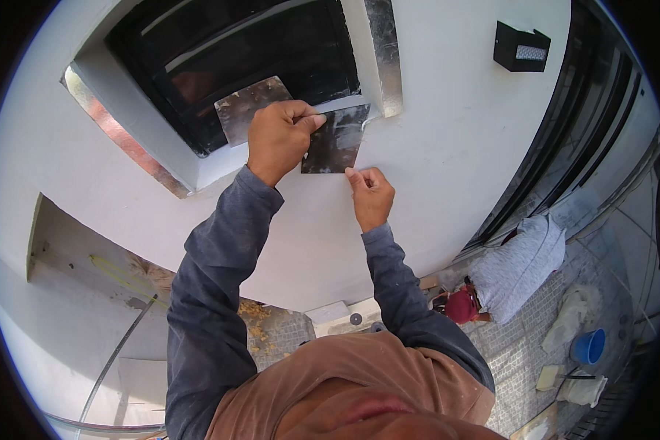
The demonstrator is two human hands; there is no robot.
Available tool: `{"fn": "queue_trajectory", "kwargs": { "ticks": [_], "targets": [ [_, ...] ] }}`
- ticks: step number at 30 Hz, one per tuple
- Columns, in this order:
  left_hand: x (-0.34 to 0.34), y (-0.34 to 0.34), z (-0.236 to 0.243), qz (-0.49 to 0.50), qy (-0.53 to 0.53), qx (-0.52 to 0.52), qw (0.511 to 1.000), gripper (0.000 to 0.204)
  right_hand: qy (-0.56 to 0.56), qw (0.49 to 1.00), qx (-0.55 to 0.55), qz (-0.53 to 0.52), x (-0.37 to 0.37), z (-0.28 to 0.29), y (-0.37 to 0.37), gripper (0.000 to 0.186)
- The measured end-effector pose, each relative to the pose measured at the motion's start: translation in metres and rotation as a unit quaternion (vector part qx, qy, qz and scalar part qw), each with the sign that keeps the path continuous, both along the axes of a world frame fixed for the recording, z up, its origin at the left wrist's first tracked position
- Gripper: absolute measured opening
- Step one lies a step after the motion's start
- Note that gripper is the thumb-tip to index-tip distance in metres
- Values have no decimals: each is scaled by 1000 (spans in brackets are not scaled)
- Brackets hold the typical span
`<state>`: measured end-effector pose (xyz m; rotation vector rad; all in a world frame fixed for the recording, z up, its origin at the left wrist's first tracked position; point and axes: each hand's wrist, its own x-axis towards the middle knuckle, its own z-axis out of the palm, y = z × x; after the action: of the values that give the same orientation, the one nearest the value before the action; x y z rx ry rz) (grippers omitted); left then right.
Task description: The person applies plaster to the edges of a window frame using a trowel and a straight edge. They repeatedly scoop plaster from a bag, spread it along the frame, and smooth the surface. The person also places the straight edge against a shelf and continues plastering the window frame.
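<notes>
Head view: grey fabric sleeves (224,242) reach toward the upper middle of the frame, where the left hand (277,139) and right hand (372,196) pinch a thin, dark, mottled square plate (336,150) by its edges. Behind the left knuckles shows a browner, blotchy plate (246,110); beyond, smooth white wall (440,154) and glossy black window (264,51).

wrinkled, dark grey-blue long sleeves (211,282) show below a brown top (345,361).

My left hand (279,138) and right hand (372,192) pinch a dark plate (337,143); a brownish plate (243,106) seems to touch my left
</notes>
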<state>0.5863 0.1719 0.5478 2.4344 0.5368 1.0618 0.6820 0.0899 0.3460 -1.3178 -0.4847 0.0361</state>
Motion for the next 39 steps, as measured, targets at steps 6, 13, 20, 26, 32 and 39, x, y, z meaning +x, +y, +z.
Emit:
{"fn": "queue_trajectory", "kwargs": {
  "ticks": [6,13,20,26,32,39],
  "targets": [
    [6,-8,-1,9,14,12,1000,12,15,1000,8,16,5,-9,-2,38],
    [9,-11,-2,6,14,91,996,13,45,998,19,36,8,-14,-1,39],
    [7,-18,1,32,60,124,990,12,37,999,24,32,10,-20,-3,36],
    [7,-28,3,63,81,98,990,12,60,997,35,44,13,-25,-8,35],
    [5,-32,1,58,74,124,988,14,65,995,40,57,16,-28,-11,35],
    [-2,-38,-13,40,71,172,982,12,94,991,40,90,17,-42,-14,35]
  ]
}}
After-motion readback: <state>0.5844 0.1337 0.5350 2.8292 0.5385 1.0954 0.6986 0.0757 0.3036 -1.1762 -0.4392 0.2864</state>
